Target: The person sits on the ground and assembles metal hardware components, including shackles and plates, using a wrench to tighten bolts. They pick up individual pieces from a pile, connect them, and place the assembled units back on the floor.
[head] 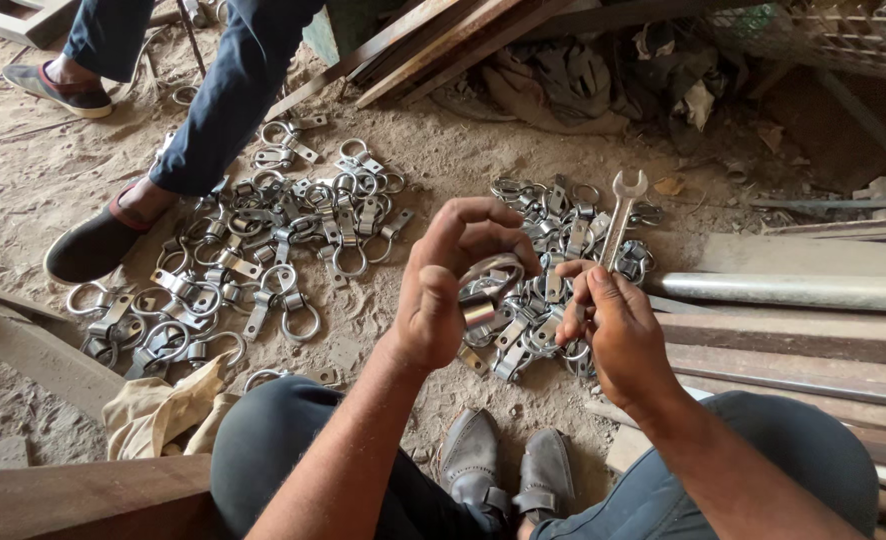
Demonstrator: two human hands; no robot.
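Note:
My left hand [450, 283] is raised over the sandy ground and grips a metal ring clamp [483, 295], its loop curving under my fingers and its short barrel hanging below. My right hand [613, 325] is just to the right, fingers closed on a small metal piece [571, 318] near the clamp. Below and behind both hands lies a pile of similar clamps [553, 240]. A larger spread of clamps [263, 260] covers the ground to the left. An open-end spanner [620, 215] rests on the right pile.
Another person's legs in dark trousers [223, 90] and slip-on shoes [93, 245] stand at the upper left. A metal pipe [793, 290] and wooden planks [793, 350] lie at right. A cloth [163, 410] lies by my left knee; my shoes [503, 465] are below.

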